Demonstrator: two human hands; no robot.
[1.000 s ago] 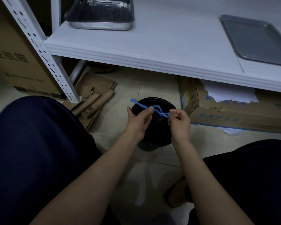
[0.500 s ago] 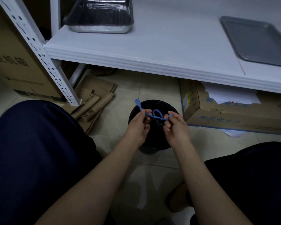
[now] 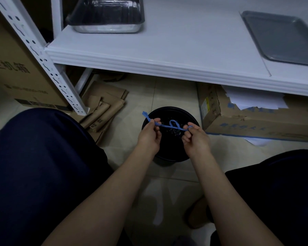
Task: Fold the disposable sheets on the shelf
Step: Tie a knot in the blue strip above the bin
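Note:
A thin blue strip (image 3: pixel 169 125), twisted into a small loop at its middle, is stretched between my two hands above a black round bin (image 3: pixel 171 114) on the floor. My left hand (image 3: pixel 149 134) pinches the strip near its left end, whose tip sticks up to the left. My right hand (image 3: pixel 196 137) pinches the right end. The white shelf (image 3: pixel 176 43) runs across the top of the view, above and beyond my hands. No disposable sheet is visible on it.
On the shelf stand a deep steel tray (image 3: pixel 105 16) at the back left and a flat grey tray (image 3: pixel 281 34) at the right. Below are a cardboard box with white paper (image 3: pixel 252 118), flattened cardboard (image 3: pixel 103 107), a large carton (image 3: pixel 12 71) and the shelf's perforated post (image 3: pixel 43 63).
My hands have drawn apart over the bin, pulling the blue strip taut so its loop stands smaller between them; the left tip has swung lower.

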